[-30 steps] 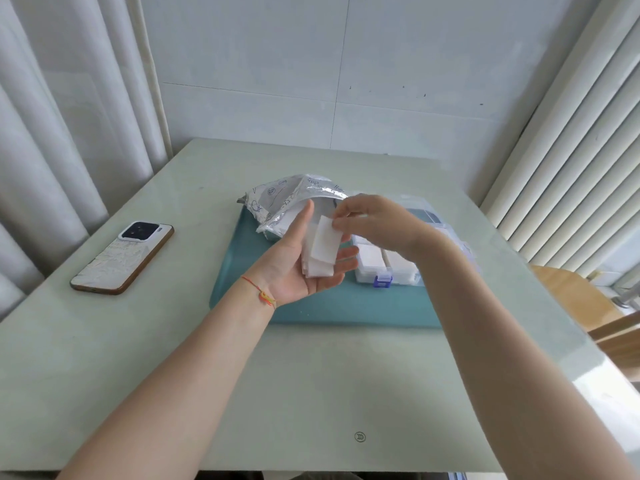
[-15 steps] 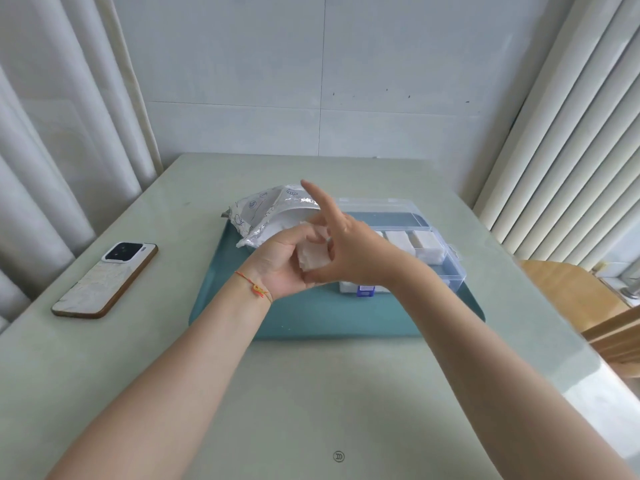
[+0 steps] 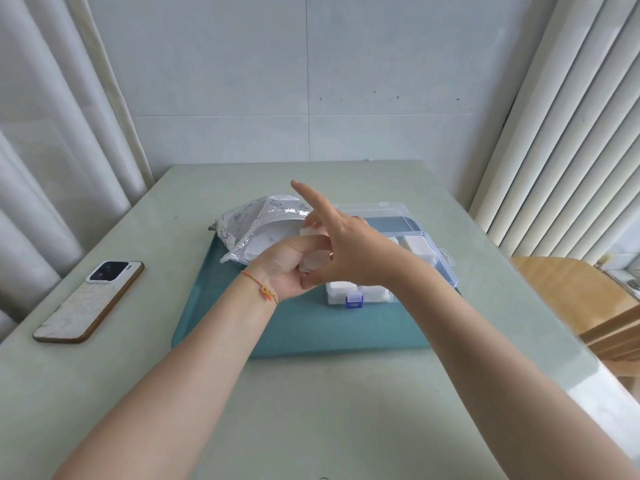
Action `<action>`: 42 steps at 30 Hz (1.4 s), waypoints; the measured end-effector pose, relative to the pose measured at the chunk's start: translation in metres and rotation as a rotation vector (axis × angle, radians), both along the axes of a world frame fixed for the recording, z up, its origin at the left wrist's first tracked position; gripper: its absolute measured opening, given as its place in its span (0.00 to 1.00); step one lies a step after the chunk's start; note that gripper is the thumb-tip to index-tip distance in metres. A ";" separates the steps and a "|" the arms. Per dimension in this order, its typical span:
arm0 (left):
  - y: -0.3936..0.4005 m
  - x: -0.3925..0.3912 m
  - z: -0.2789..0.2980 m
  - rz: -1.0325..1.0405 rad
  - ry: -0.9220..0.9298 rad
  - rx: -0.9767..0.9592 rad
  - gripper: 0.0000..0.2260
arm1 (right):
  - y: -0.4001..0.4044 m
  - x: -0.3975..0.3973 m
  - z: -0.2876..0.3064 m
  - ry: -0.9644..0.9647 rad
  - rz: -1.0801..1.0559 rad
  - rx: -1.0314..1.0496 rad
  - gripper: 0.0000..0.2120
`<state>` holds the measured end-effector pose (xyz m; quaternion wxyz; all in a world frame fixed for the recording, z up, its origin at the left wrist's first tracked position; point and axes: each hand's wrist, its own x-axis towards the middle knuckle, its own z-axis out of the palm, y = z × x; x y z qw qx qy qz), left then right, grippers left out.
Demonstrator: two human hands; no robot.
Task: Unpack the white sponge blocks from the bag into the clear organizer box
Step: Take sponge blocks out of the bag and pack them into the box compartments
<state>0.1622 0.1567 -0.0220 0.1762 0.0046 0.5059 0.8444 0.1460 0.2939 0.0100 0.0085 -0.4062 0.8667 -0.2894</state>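
My left hand (image 3: 282,268) holds a small stack of white sponge blocks (image 3: 313,261) in its palm, thumb curled over them. My right hand (image 3: 349,251) crosses in front and grips the same blocks, its index finger pointing up and away. Behind the hands lies the crumpled silver bag (image 3: 256,226), its mouth open toward me. The clear organizer box (image 3: 436,251) stands open on the right of the teal mat (image 3: 311,327); white blocks lie in its near and right compartments. A blue latch (image 3: 354,301) marks its front edge.
A phone (image 3: 90,301) lies face down on the table's left side. Curtains hang at left, vertical blinds at right. A wooden chair (image 3: 571,292) stands past the table's right edge. The pale green table (image 3: 311,410) spreads toward me.
A second ago my right hand pinched one block above the left palm. Both hands have since closed together on the stack, and the view has tilted upward a little.
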 end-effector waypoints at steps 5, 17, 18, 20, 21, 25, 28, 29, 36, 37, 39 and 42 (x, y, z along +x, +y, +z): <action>0.003 -0.002 0.002 -0.020 -0.057 -0.029 0.04 | 0.002 -0.007 0.001 0.008 -0.044 -0.090 0.52; 0.005 -0.013 0.000 0.025 -0.043 -0.049 0.15 | 0.001 -0.015 0.000 -0.039 -0.018 0.031 0.56; 0.006 -0.013 0.001 0.024 -0.031 -0.053 0.11 | 0.001 -0.017 -0.001 -0.019 -0.028 0.047 0.54; 0.006 -0.013 0.003 0.012 -0.029 -0.034 0.03 | -0.001 -0.019 -0.004 0.032 -0.057 0.040 0.49; 0.005 -0.014 0.002 0.010 -0.043 -0.018 0.06 | -0.001 -0.019 -0.005 0.045 -0.065 0.026 0.47; 0.002 -0.022 -0.009 0.054 -0.089 0.020 0.06 | 0.000 -0.023 -0.010 0.101 -0.085 0.080 0.50; 0.001 -0.021 -0.011 0.102 -0.067 -0.075 0.06 | 0.002 -0.027 -0.012 0.035 -0.053 0.120 0.52; 0.000 -0.020 -0.010 0.106 -0.040 -0.096 0.05 | 0.004 -0.028 -0.011 -0.035 -0.036 0.085 0.51; 0.004 -0.018 0.000 0.218 0.259 -0.471 0.10 | 0.007 -0.033 0.001 -0.196 -0.151 -0.374 0.15; 0.007 -0.017 -0.001 0.237 0.285 -0.502 0.11 | 0.004 -0.032 -0.002 -0.189 -0.148 -0.364 0.16; 0.011 -0.016 -0.002 0.263 0.333 -0.548 0.13 | 0.000 -0.032 -0.009 -0.190 -0.133 -0.362 0.18; 0.013 -0.016 -0.002 0.271 0.358 -0.563 0.14 | -0.002 -0.035 -0.012 -0.178 -0.158 -0.360 0.16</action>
